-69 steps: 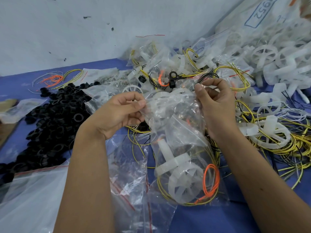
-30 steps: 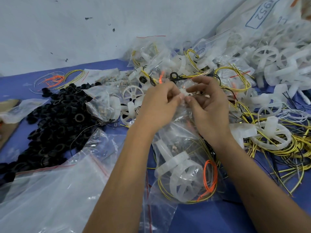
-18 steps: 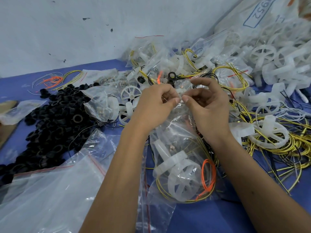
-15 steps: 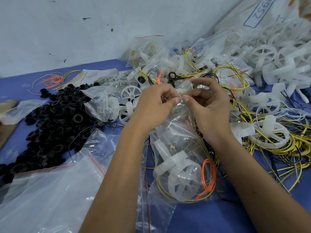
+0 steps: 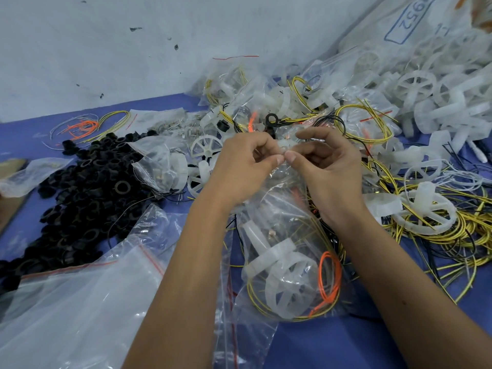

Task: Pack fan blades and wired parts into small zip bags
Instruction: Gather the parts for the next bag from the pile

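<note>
Hands meeting at the mouth of the small clear plastic zip bag (image 5: 282, 235): left hand (image 5: 239, 169) and right hand (image 5: 327, 169) both pinch its top edge, thumbs nearly touching. Bag hangs toward the person, white plastic fan blade (image 5: 282, 283) and orange wire loop (image 5: 330, 278) at its bottom, seal running left-right between fingers.

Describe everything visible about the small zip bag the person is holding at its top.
The small zip bag is clear, crinkled plastic. Its top edge is pinched between the left hand and right hand, thumbs nearly meeting; whether the zip is sealed cannot be told. Inside lie a white fan blade with hub and ring, yellow wire and an orange wire loop. Its lower end rests on the blue table, over other bags.
</note>
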Demonstrator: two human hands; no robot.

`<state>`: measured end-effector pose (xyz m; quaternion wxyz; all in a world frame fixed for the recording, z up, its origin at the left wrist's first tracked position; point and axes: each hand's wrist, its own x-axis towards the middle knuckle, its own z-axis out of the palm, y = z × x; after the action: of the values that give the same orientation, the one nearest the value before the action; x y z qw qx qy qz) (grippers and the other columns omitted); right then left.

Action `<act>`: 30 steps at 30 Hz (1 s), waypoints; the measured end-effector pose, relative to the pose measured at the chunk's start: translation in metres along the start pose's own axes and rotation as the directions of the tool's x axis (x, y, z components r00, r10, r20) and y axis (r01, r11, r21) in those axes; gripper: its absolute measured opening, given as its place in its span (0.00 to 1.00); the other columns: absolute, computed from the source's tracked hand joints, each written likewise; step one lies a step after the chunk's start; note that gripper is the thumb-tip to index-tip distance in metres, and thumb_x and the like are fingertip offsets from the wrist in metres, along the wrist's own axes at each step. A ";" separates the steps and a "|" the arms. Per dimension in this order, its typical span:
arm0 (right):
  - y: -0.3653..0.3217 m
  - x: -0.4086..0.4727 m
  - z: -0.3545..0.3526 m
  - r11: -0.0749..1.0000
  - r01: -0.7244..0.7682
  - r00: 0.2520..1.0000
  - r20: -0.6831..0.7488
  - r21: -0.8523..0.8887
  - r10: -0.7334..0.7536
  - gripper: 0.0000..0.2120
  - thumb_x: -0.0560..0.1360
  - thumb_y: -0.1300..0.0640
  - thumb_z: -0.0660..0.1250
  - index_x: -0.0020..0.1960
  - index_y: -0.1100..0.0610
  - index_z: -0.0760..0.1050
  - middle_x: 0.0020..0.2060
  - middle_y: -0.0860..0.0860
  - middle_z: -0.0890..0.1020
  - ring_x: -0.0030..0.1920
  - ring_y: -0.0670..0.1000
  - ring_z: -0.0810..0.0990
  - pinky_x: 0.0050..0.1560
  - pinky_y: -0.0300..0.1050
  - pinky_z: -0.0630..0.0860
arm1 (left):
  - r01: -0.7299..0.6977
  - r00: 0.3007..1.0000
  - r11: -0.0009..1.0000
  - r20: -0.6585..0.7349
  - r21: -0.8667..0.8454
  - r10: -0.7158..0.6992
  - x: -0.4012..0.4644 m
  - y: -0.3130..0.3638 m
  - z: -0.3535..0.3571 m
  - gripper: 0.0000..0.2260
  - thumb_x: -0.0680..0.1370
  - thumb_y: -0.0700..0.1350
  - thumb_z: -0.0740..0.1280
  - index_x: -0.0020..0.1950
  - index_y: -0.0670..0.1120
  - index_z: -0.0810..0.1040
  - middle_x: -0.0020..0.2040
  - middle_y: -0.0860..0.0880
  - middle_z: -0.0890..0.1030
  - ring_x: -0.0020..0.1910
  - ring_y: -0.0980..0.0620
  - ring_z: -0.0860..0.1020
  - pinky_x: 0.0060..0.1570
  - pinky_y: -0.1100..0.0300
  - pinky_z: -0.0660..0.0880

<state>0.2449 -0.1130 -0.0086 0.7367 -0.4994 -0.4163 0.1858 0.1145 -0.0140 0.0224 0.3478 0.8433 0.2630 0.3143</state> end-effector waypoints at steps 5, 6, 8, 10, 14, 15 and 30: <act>-0.001 -0.001 0.001 1.000 0.012 1.000 -0.023 -0.026 -0.013 0.11 0.72 0.70 0.76 0.51 0.61 0.78 0.37 0.49 0.85 0.40 0.48 0.84 0.44 0.39 0.80 | 0.030 1.000 0.998 -0.003 -0.048 -0.031 -0.001 -0.003 -0.002 0.03 0.76 0.42 0.75 0.42 0.47 0.84 0.39 0.47 0.84 0.36 0.54 0.78 0.43 0.51 0.78; -0.001 -0.001 0.001 1.000 0.014 0.999 -0.034 -0.025 -0.015 0.11 0.72 0.69 0.76 0.50 0.61 0.77 0.38 0.50 0.85 0.40 0.48 0.84 0.44 0.40 0.80 | 0.032 0.999 0.998 -0.002 -0.051 -0.032 0.000 -0.003 -0.003 0.04 0.76 0.42 0.75 0.42 0.48 0.84 0.39 0.47 0.84 0.36 0.54 0.78 0.43 0.52 0.78; -0.001 -0.001 0.001 0.999 0.018 0.999 -0.047 -0.026 -0.019 0.12 0.72 0.69 0.76 0.50 0.63 0.75 0.38 0.51 0.85 0.40 0.49 0.84 0.45 0.42 0.80 | 0.029 1.000 0.999 0.010 -0.041 -0.029 0.000 -0.004 -0.004 0.05 0.76 0.41 0.75 0.42 0.50 0.83 0.39 0.49 0.84 0.37 0.54 0.79 0.44 0.54 0.78; 0.000 -0.002 0.001 0.999 0.012 0.999 -0.041 -0.030 -0.013 0.13 0.73 0.69 0.76 0.52 0.63 0.75 0.38 0.50 0.85 0.41 0.49 0.84 0.46 0.43 0.81 | 0.028 0.999 0.999 0.020 -0.021 -0.028 0.000 -0.005 -0.005 0.05 0.77 0.41 0.74 0.43 0.50 0.83 0.39 0.51 0.83 0.38 0.54 0.79 0.44 0.54 0.79; 0.001 -0.003 0.003 0.999 -0.004 1.000 0.005 -0.034 0.004 0.16 0.73 0.68 0.76 0.58 0.66 0.76 0.40 0.57 0.85 0.42 0.51 0.84 0.46 0.45 0.81 | 0.023 0.999 1.000 0.023 0.001 -0.023 0.000 -0.004 -0.005 0.04 0.77 0.40 0.74 0.44 0.48 0.84 0.39 0.50 0.84 0.38 0.53 0.78 0.43 0.53 0.78; 0.001 -0.003 0.003 1.000 -0.001 1.000 -0.001 -0.029 0.001 0.16 0.73 0.68 0.76 0.58 0.66 0.76 0.40 0.58 0.85 0.42 0.51 0.84 0.45 0.44 0.80 | 0.025 0.999 1.000 0.023 0.005 -0.025 0.000 -0.004 -0.004 0.03 0.77 0.40 0.74 0.44 0.48 0.84 0.40 0.49 0.84 0.38 0.54 0.79 0.44 0.53 0.78; 0.006 -0.001 0.001 1.000 -0.024 0.999 -0.025 -0.019 0.023 0.13 0.74 0.64 0.76 0.55 0.60 0.76 0.36 0.49 0.84 0.36 0.47 0.81 0.38 0.40 0.76 | 0.032 0.999 0.999 0.025 -0.032 -0.031 0.000 -0.007 -0.007 0.03 0.77 0.41 0.74 0.44 0.45 0.84 0.39 0.45 0.84 0.40 0.43 0.81 0.43 0.52 0.79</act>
<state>0.2439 -0.1105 -0.0143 0.7347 -0.5135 -0.4031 0.1844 0.1081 -0.0067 0.0205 0.3696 0.8370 0.2668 0.3028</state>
